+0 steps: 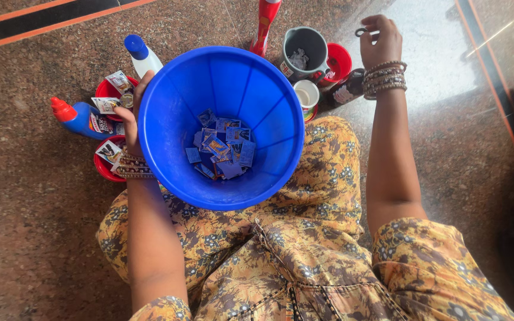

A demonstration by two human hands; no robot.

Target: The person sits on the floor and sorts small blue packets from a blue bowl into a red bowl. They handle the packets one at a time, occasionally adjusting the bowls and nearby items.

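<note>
Closest to the lens is the lap in a yellow-brown floral print dress (304,255), person sitting on a speckled brown stone floor (25,196). Resting on the lap is a big blue plastic bucket (168,89), tipped so you look straight into it, with a pile of small blue sachets (220,151) at the bottom. The left hand (132,116) is clamped on the bucket's left rim, bangles at the wrist. The right hand (381,38) is way off up at the right, well apart from the bucket, fingers pinched shut on a small dark ring-shaped thing (361,31), can't tell what exactly. Just below it sit a grey plastic mug (304,50) and a red lid (340,59). Left of the bucket: red bowls with more sachets (109,89), a blue bottle with red cap (81,117), and a white bottle with blue cap (143,54).
</note>
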